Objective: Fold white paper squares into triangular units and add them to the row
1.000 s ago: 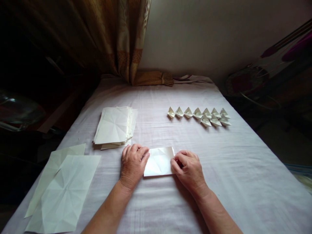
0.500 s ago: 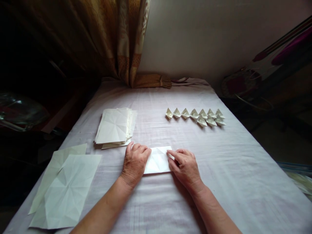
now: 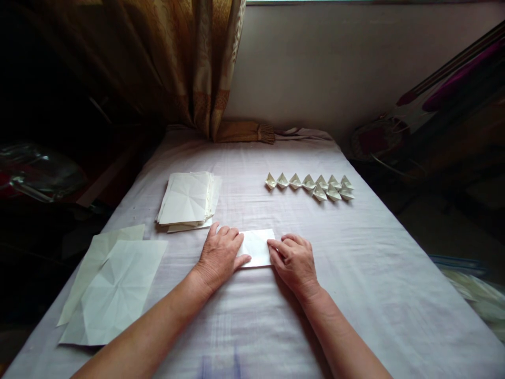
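A white sheet of paper (image 3: 255, 247), folded into a rectangle with faint creases, lies flat on the cloth between my hands. My left hand (image 3: 221, 253) covers its left end, fingers together over the edge and thumb along the near side, holding it down. At the right end, my right hand (image 3: 294, 260) has thumb and forefinger closed on the paper's edge, the other fingers curled. The parts of the paper under my hands are hidden.
A stack of creased paper squares (image 3: 185, 197) lies beyond my left hand. Two loose creased sheets (image 3: 114, 295) overlap at the left. Several small folded paper shapes (image 3: 307, 182) stand in rows at the back right. A curtain (image 3: 213, 68) hangs at the far edge of the cloth (image 3: 379, 295).
My left thumb has come out onto the near edge of the folded paper. The right hand stays at the right end. The camera view has shifted slightly.
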Motion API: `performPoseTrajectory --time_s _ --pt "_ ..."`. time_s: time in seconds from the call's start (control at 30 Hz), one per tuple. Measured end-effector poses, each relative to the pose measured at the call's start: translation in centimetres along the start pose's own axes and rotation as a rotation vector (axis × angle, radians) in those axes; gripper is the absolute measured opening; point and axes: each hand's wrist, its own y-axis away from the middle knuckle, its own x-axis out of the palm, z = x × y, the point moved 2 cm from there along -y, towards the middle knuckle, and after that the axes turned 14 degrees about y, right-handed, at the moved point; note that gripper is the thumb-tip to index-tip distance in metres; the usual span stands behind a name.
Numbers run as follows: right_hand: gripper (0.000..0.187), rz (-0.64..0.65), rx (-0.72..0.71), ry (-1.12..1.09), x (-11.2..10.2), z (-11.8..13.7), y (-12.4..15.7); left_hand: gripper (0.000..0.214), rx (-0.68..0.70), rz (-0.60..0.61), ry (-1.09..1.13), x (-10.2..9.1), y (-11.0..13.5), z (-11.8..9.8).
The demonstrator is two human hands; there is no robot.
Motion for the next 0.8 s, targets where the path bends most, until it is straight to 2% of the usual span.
performPoseTrajectory --time_s 0.2,0.33,0.5,0.63,0.8 --pt "0.010 -0.049 0.005 0.007 -0.6 0.5 0.5 0.046 0.015 0.021 -0.033 0.0 0.1 -0.4" --pt "0.007 0.017 -0.050 -0.044 -0.5 1.8 0.5 0.047 0.012 0.039 -0.045 -0.2 0.1 -0.6" --pt "0.014 0.147 -0.084 -0.057 -0.4 3.1 0.6 0.050 0.026 0.043 -0.045 -0.4 0.0 -0.8" --pt "0.022 0.211 -0.004 -0.014 -0.4 2.4 1.1 0.051 0.011 0.067 -0.041 -0.5 0.0 -1.0" --pt "0.026 0.209 0.084 0.046 -0.5 -0.2 1.9 0.051 0.009 0.053 -0.041 -0.6 0.0 -1.0"
